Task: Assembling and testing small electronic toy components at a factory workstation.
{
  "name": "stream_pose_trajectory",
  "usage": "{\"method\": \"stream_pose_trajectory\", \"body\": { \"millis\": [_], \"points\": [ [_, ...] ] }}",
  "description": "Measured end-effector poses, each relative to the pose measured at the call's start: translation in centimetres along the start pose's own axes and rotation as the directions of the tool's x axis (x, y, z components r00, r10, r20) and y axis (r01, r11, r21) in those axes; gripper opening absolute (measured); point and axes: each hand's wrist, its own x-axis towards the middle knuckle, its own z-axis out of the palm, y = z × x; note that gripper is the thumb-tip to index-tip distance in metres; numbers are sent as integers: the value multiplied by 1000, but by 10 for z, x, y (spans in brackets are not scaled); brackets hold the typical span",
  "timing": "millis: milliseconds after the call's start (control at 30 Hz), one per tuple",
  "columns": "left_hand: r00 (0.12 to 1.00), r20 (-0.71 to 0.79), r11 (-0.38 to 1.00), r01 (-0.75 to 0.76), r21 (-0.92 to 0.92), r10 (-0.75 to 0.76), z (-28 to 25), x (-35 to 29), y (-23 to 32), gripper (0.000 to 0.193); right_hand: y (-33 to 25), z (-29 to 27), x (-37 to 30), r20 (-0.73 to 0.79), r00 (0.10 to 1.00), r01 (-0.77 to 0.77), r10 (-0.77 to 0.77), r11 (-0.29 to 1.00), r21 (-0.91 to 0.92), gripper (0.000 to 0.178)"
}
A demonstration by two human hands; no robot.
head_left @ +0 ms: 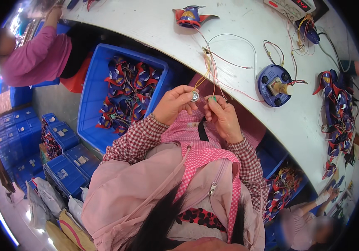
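Pinched in my left hand (pixel 174 101) is a small round silver speaker (pixel 194 96) with yellow wires. Thumb and fingers of my right hand (pixel 223 114) close on a small green circuit board (pixel 213 98) that has thin red and white wires. Both hands are near each other over my lap, just off the table's edge. The wires run up to a small connector piece (pixel 206 50) on the table and on to a blue and red winged plastic toy part (pixel 191 16). A round blue plastic base (pixel 274 85) lies right of my hands.
A white table (pixel 238 42) stretches ahead and right. Winged parts with wires (pixel 337 113) are heaped at its right edge, near a white meter (pixel 290 8). A blue bin (pixel 88 92) of similar parts stands left. Co-workers sit at far left (pixel 37 58) and lower right (pixel 300 226).
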Motion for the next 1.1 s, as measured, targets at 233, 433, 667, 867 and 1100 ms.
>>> {"method": "stream_pose_trajectory", "body": {
  "millis": [233,433,667,867,1100],
  "points": [
    [1000,-10,999,-1,54,2,4,6,-6,24,7,-3,-2,-5,994,106,-107,992,-70,17],
    [982,-86,896,-114,428,166,8,7,-7,27,4,-2,-5,-67,982,176,-179,983,-47,24],
    [561,347,-225,-277,934,752,9,28,36,35,-2,-2,-12,-86,966,242,-242,970,-14,29],
    [558,496,-252,-458,852,665,5,74,71,33,-7,0,-17,-31,983,183,-181,979,91,21],
    [665,467,-87,-520,849,583,13,87,73,28,-8,2,-18,-31,988,153,-150,983,100,18]
  ]
}}
